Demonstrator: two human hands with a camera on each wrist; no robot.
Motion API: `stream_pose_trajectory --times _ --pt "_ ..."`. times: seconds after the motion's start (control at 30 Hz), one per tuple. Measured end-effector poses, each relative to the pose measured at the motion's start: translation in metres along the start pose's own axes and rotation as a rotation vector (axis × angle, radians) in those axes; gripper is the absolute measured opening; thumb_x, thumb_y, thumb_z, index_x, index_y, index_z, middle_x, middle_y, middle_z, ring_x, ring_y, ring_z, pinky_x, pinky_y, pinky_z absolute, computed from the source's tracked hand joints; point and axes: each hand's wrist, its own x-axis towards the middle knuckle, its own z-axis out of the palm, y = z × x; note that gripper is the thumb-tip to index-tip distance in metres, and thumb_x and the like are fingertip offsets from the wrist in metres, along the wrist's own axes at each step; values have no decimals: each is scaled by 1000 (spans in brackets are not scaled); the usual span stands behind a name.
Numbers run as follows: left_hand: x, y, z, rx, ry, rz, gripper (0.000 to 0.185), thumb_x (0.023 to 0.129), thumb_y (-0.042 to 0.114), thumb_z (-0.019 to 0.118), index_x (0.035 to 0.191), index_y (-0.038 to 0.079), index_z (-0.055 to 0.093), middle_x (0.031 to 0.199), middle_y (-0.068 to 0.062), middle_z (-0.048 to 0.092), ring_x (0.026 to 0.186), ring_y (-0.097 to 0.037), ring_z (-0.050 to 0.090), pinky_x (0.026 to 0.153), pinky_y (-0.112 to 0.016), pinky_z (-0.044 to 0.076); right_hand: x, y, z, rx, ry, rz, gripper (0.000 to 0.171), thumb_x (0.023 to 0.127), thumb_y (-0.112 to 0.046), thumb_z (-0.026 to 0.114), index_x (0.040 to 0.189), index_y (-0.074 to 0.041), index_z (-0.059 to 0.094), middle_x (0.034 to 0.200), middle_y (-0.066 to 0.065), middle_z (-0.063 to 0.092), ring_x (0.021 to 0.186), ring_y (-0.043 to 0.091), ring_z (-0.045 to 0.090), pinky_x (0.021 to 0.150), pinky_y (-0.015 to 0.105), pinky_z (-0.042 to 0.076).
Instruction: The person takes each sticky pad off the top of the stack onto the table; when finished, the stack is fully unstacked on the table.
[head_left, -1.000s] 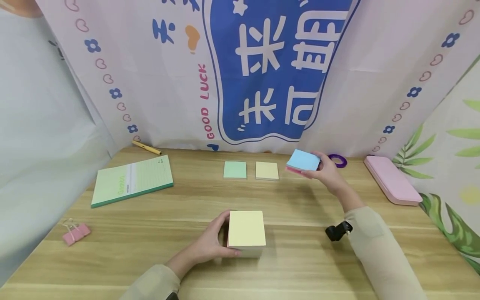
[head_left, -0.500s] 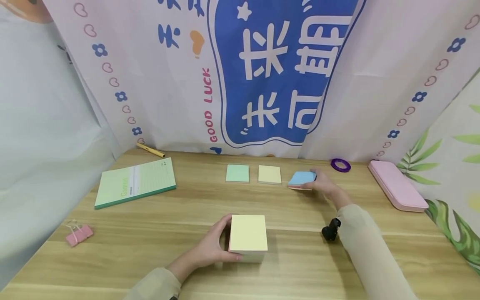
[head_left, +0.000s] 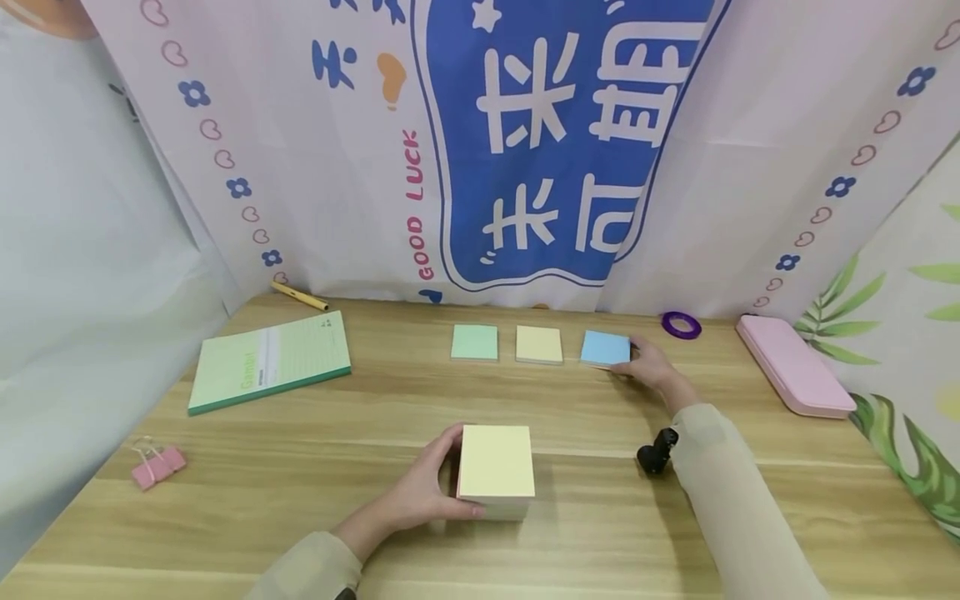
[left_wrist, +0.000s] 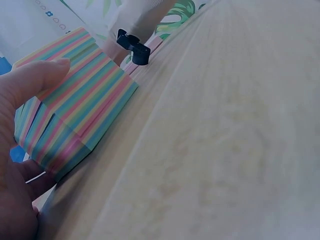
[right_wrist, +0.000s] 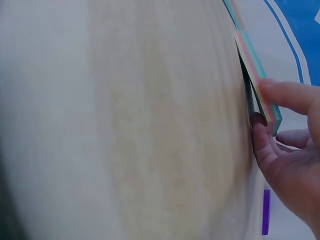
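Note:
My left hand (head_left: 416,493) grips the side of a tall block of sticky notes (head_left: 497,460) standing on the table, thumb in front and fingers behind. Its top is pale yellow, and pink, yellow, blue and green layers show in the left wrist view. Further back, my right hand (head_left: 649,367) pinches the right edge of a thin sticky note pad (head_left: 604,345) with a blue top. In the right wrist view, this pad (right_wrist: 257,67) tilts, its held end raised off the table with a fingertip under it. A yellow-topped pad (head_left: 538,343) and a green-topped pad (head_left: 474,342) lie left of it in a row.
A purple tape roll (head_left: 681,325) and a pink case (head_left: 795,365) lie at the back right. On the left are a green notebook (head_left: 270,360), a yellow pen (head_left: 300,296) and a pink binder clip (head_left: 159,467). A printed cloth (head_left: 360,192) hangs behind the table.
The right hand has brought the blue-topped pad down from the air to the table, right of the yellow-topped pad. My left hand keeps its hold on the block.

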Motion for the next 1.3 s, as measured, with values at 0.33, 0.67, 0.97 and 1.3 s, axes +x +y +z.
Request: stream_pose_trajectory --times 0.33,0.67,0.97,1.3 --pt "2 1 0 10 -10 -9 88 56 31 80 128 18 30 109 6 45 109 -13 36 95 -43 22 -4 4 -1 63 83 -28 69 77 -4 62 130 11 20 133 28 21 123 37 13 98 42 15" --pt "1 1 2 15 -13 -23 93 56 35 80 130 13 28 112 4 44 111 -17 32 94 -45 19 -28 -10 -3 71 90 -69 66 80 -14 61 132 6 24 133 23 27 111 39 34 88 45 32" --pt "1 1 1 13 6 -21 91 55 34 80 129 15 30 112 5 44 111 -17 32 94 -46 18 -84 -54 22 324 -15 -292 67 78 -10 63 133 0 26 130 19 33 107 37 38 84 39 37" --pt "2 -1 1 15 12 12 90 55 32 80 128 15 31 108 4 46 108 -15 36 94 -43 21 -135 -96 60 355 -247 -509 71 74 -1 63 133 1 23 127 16 36 105 36 39 82 43 38"
